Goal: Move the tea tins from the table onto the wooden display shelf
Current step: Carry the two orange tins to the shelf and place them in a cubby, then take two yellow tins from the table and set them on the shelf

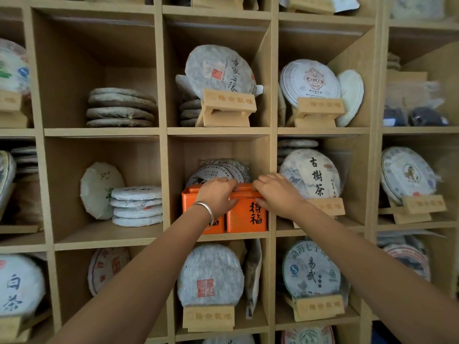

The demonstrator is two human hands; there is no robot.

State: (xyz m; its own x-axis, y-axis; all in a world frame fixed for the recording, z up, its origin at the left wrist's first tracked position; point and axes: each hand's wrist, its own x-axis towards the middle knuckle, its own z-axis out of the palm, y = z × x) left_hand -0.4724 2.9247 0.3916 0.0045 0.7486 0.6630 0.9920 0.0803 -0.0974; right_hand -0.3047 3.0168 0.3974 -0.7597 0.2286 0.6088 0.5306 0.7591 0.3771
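2 orange tea tins stand side by side, touching, at the front of the middle compartment of the wooden shelf (218, 131). The left hand (216, 194) lies over the top of the left tin (191, 207), fingers curled over its far edge at 12 o'clock. The right hand (278, 194) grips the right tin (247, 216) at its upper right corner, thumb on the front face. Behind the tins, at 12 o'clock, wrapped tea cakes (223, 170) lean against the back. A silver bangle (207, 209) circles the left wrist.
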